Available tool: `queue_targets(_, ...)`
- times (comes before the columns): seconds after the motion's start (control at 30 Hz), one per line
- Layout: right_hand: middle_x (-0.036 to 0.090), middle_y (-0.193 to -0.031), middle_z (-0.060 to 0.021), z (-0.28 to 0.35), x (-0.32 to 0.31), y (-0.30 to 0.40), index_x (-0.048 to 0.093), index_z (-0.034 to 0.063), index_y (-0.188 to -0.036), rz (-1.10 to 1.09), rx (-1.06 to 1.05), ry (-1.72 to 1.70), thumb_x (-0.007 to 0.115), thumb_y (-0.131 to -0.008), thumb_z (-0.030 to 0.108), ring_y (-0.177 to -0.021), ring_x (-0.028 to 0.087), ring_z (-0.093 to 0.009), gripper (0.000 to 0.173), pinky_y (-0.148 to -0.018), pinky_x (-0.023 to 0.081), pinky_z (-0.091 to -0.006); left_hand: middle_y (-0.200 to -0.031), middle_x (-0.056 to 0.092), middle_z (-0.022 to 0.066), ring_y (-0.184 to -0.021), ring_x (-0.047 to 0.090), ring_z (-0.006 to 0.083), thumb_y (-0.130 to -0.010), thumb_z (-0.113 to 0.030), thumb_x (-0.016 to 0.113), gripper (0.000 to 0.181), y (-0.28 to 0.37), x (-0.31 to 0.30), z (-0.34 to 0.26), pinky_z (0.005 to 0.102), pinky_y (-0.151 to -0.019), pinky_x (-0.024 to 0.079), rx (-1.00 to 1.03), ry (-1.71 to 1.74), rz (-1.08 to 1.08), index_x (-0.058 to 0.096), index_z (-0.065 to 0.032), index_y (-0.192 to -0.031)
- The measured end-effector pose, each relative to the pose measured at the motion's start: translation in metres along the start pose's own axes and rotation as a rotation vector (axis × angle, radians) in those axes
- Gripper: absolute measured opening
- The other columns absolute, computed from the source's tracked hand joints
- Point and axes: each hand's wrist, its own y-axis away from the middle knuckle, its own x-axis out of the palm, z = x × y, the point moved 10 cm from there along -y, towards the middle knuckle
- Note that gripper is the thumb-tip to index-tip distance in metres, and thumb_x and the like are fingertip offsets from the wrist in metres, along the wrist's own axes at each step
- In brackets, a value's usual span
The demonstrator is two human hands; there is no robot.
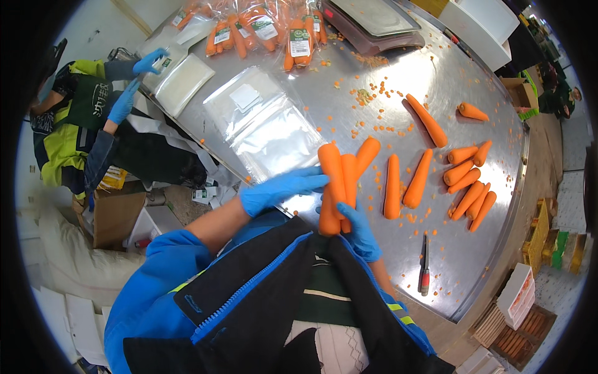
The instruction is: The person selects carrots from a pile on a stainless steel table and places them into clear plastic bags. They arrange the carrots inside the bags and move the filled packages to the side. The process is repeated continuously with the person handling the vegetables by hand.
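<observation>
In my blue-gloved right hand (359,231) I grip a bunch of several orange carrots (335,182) upright in front of my chest. My left hand (282,188), also gloved in blue and slightly blurred, has its fingers stretched out to the bunch's left side; the fingertips reach the carrots without closing around them. Under and beyond the left hand lies a stack of clear plastic bags (268,126) with small white labels (245,97) on top. Two loose carrots (392,187) rest just right of the bunch.
More carrots (467,187) and a red-handled knife (424,276) lie on the metal table (467,262), among orange scraps. Bagged carrots (299,42) and a weighing scale (373,23) stand at the far side. On the left, a co-worker's gloved hands (124,103) are near more bags (182,84).
</observation>
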Motion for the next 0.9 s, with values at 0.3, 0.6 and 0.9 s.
queue_targets(0.3,0.055,-0.123,-0.0143,0.016,0.026,-0.005,0.036,-0.0009,-0.138,0.055,0.145,0.023,0.066,-0.084,0.018,-0.113,0.057,-0.024,0.065,-0.097,0.047,-0.0355,-0.092,0.062,0.0082,-0.082,0.062,0.0199,-0.084,-0.009,0.069,0.013,0.01,-0.131,-0.045,0.0304,-0.077,0.049,0.358,-0.93,-0.451,0.071,-0.0061,-0.097)
queue_targets(0.6,0.055,-0.113,-0.0118,-0.014,0.042,-0.049,0.043,-0.0023,-0.13,0.101,0.273,0.158,0.069,-0.084,0.028,-0.104,0.057,-0.018,0.061,-0.091,0.049,-0.0294,-0.126,0.058,0.0074,-0.117,0.053,0.0179,-0.088,-0.013,0.066,0.016,0.033,-0.164,-0.071,0.032,-0.101,0.04,0.502,-0.305,-0.456,0.068,-0.0088,-0.103)
queue_targets(0.9,0.055,-0.118,-0.011,-0.004,0.054,-0.048,0.04,-0.0024,-0.135,0.158,0.198,0.208,0.067,-0.084,0.028,-0.107,0.055,-0.017,0.065,-0.091,0.046,-0.0285,-0.146,0.04,0.012,-0.137,0.034,0.0292,-0.084,-0.015,0.069,0.011,0.043,-0.091,-0.1,0.0424,-0.112,0.027,0.716,-0.688,-0.448,0.07,-0.0112,-0.095)
